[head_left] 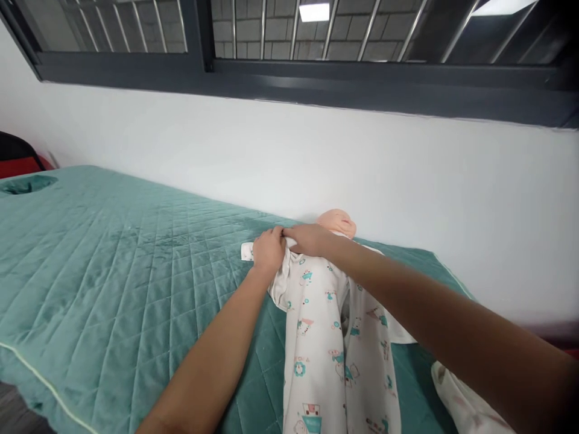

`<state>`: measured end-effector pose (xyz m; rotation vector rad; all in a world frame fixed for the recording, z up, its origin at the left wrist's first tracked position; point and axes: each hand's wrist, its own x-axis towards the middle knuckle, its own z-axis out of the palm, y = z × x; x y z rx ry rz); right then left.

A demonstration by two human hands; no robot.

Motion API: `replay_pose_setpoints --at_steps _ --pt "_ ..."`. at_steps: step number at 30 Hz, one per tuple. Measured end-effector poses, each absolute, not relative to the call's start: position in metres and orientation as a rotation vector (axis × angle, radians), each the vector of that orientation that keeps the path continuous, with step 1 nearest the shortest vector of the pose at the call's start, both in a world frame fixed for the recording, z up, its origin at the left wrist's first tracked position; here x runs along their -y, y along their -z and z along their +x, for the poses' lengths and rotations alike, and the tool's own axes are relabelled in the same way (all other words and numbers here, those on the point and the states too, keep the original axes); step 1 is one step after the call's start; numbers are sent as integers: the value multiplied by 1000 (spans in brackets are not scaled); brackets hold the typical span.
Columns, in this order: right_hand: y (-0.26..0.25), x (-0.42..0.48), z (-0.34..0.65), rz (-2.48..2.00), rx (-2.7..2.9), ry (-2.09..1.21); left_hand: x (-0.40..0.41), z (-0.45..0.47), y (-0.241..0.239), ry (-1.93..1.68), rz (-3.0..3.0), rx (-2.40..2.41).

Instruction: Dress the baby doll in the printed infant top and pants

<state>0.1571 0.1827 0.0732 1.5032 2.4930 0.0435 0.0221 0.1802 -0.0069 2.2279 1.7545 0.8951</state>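
Observation:
A baby doll (333, 222) lies on the bed with its head by the wall. Over its body is a white baby garment (312, 337) printed with small teal and pink figures, its legs stretching toward me. My left hand (268, 250) is closed around the garment's sleeve (246, 252), whose end sticks out to the left. Touching it, my right hand (308, 240) pinches the white cloth near the doll's shoulder. The doll's arm is hidden by the cloth and my hands.
A green quilted cover (136, 271) spreads over the bed, with a round hole (28, 184) at far left. Another piece of white printed cloth (465, 398) lies at lower right. Behind stand a white wall (217, 144) and a dark-framed barred window (316, 81). A red and black object (18, 158) is at left.

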Motion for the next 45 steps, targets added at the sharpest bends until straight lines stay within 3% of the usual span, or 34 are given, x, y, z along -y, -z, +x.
replay_pose_setpoints --at_steps 8,19,35,38,41,45 --pt "-90 -161 170 1534 -2461 -139 -168 10 11 -990 2211 -1773" --pt "-111 -140 196 1691 -2424 -272 -158 -7 18 -781 2243 -1853" --pt "-73 -157 167 1679 -2611 -145 -161 5 13 -762 2550 -1788" --pt "-78 -141 191 1864 -2716 -140 -162 7 16 -704 2515 -1842" --pt "-70 -113 236 2362 -2823 -52 -161 9 16 -670 2508 -1885" --pt "-36 -75 291 2968 -2447 -43 -153 9 13 -647 2525 -1917"
